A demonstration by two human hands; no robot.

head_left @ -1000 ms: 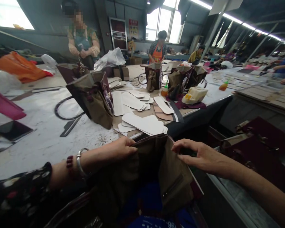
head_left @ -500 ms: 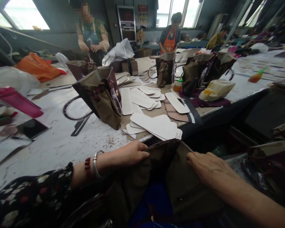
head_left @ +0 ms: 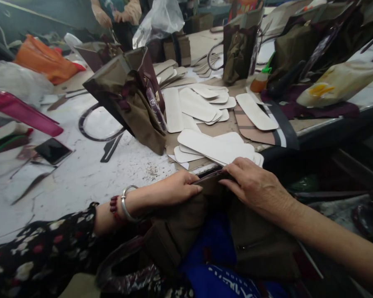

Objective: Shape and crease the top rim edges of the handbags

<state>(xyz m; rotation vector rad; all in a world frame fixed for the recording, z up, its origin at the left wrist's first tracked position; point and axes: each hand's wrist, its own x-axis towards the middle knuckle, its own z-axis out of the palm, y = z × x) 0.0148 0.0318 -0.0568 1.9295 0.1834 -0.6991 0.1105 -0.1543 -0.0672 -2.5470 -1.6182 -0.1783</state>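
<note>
A brown handbag (head_left: pixel 180 231) lies in my lap below the table edge, its mouth toward the table. My left hand (head_left: pixel 177 188) pinches the far rim between thumb and fingers. A short way along the same rim, my right hand (head_left: pixel 251 184) also grips it, thumb below and fingers above. A plastic-wrapped handle (head_left: pixel 127 277) curves at the bag's near left side. Blue cloth with white lettering (head_left: pixel 224 277) shows beneath and between the bag's sides. Just beyond my hands, white rounded panels (head_left: pixel 211 147) lie in an overlapping pile at the table edge.
A brown handbag (head_left: pixel 136 99) stands on the table (head_left: pixel 127 178), with more bags farther back. A glue bottle with green tip (head_left: pixel 261 78), a yellowish container (head_left: pixel 338 85), a phone (head_left: pixel 52 151), a pink case (head_left: pixel 25 111) and an orange bag (head_left: pixel 45 60) lie around. A co-worker's hands (head_left: pixel 112 17) are across the table.
My right hand has moved left along the rim, closer to my left hand, and the bag's mouth has narrowed. The view has tilted down, showing more of the blue cloth.
</note>
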